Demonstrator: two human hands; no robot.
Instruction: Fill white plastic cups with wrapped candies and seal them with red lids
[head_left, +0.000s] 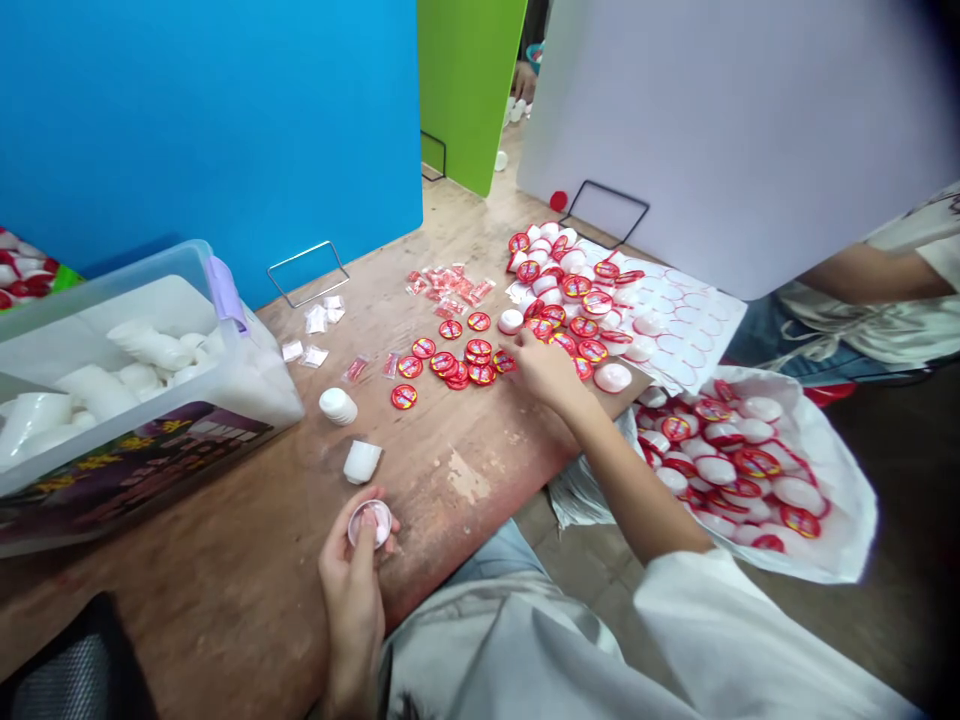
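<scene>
My left hand (352,570) is closed around a small white plastic cup (380,513), its thumb inside the rim. My right hand (541,368) reaches over the table, fingers bent together at the near edge of the heap of finished white-and-red pieces (577,285); what they pinch is hidden. Left of those fingers lie loose red printed round lids (457,370). A single white cup (511,321) stands just beyond the fingertips. Between my hands are a white cup lying on its side (362,461) and a short stack of white cups (338,406).
Small red-and-clear packets (450,285) and white packets (316,319) lie farther back. A clear bin (255,385) of white cups stands left. A white sack (851,520) of red-and-white pieces is at right. Blue (210,130), green (469,90) and pale (712,130) panels border the table. Another person's arm (877,275) shows at right.
</scene>
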